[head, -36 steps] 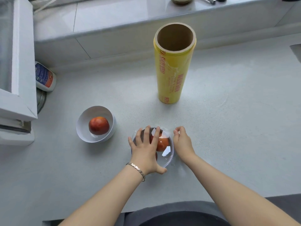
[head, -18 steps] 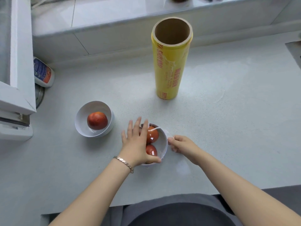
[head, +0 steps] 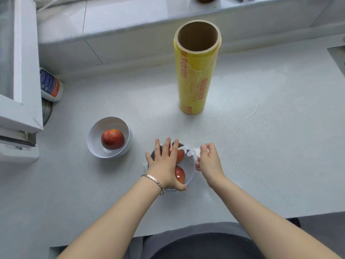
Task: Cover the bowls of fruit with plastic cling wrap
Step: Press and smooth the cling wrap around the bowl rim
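Note:
A white bowl (head: 190, 171) holding two red fruits sits near the counter's front, with clear cling wrap (head: 192, 151) stretched over it. My left hand (head: 165, 166) lies flat on top of the wrapped bowl, fingers spread. My right hand (head: 208, 161) pinches the wrap's loose edge at the bowl's right rim. To the left stands a second white bowl (head: 93, 144) with one red fruit (head: 112, 139), uncovered. A tall yellow roll of cling wrap (head: 196, 77) stands upright behind the bowls.
A white bottle with a blue and red label (head: 50, 86) lies at the far left by a white window frame (head: 20, 75). A raised grey sill (head: 130, 14) runs along the back. The counter's front edge is close to my body.
My right hand has moved from the bowl's lower right side up to its upper right rim, pulling the wrap's edge. My left hand stays flat on the bowl.

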Tool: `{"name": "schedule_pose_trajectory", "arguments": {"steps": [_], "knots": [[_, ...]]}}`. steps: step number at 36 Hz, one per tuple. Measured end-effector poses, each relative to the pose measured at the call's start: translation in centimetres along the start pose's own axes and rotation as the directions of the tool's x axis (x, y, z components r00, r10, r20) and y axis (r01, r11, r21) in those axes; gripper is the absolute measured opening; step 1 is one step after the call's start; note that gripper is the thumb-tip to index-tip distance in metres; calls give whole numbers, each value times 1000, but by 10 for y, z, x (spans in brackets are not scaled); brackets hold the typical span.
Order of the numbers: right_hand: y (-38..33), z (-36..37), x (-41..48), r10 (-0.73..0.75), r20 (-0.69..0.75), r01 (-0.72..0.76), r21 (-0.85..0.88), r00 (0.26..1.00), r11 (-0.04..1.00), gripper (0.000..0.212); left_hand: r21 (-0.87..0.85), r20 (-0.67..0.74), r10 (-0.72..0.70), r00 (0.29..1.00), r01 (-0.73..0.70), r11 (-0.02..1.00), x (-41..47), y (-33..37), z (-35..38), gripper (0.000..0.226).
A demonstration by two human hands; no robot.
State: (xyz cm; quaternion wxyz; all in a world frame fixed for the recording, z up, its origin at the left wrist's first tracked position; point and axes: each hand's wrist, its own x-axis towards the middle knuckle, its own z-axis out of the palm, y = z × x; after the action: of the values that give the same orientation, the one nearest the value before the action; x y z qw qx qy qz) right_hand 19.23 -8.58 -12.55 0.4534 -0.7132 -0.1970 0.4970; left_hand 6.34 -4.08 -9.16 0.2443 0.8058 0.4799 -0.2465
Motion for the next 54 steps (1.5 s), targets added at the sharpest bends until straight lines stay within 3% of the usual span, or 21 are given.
{"name": "schedule_pose_trajectory", "arguments": {"steps": [6, 14, 19, 23, 26, 29, 35, 38, 43, 47, 54], "knots": [[5, -5, 6, -113, -16, 110, -128, 993, 986, 22, -22, -10, -6, 1000, 6, 1000, 0, -2, 1, 138], [10, -20, 26, -89, -81, 58, -326, 993, 943, 15, -62, -26, -14, 1000, 12, 998, 2, 3, 1, 132], [14, -12, 35, 18, -81, -44, -342, 997, 939, 18, -88, -47, -36, 998, 32, 996, 2, 4, 1, 131], [7, -18, 31, 161, -61, -169, -156, 985, 973, 35, -173, -58, -159, 986, 147, 974, -1, 4, 3, 135], [6, -23, 16, 331, 68, -331, -10, 941, 944, 41, -225, -62, -254, 965, 234, 946, -6, 4, 5, 138], [14, -22, 1, 436, 246, -433, -72, 865, 899, 42, -263, -64, -278, 958, 252, 931, -11, 2, 7, 141], [16, -7, -7, 266, 238, -258, -65, 934, 964, 27, -58, -103, -112, 988, 107, 993, -9, -4, 6, 139], [12, -3, -7, 193, 177, -188, -46, 965, 981, 23, -89, -78, -105, 991, 98, 991, -5, -4, 7, 137], [8, 2, -11, 120, 76, -131, 154, 990, 979, 23, -135, -81, -152, 985, 140, 981, -2, 1, 7, 134], [3, 9, -10, 58, 15, -59, 132, 998, 990, 23, -157, -88, -177, 980, 162, 974, -2, 2, 7, 135], [14, 7, 3, -3, -143, -6, -59, 990, 998, 23, -167, -91, -188, 978, 172, 971, -2, 1, 7, 135]]}}
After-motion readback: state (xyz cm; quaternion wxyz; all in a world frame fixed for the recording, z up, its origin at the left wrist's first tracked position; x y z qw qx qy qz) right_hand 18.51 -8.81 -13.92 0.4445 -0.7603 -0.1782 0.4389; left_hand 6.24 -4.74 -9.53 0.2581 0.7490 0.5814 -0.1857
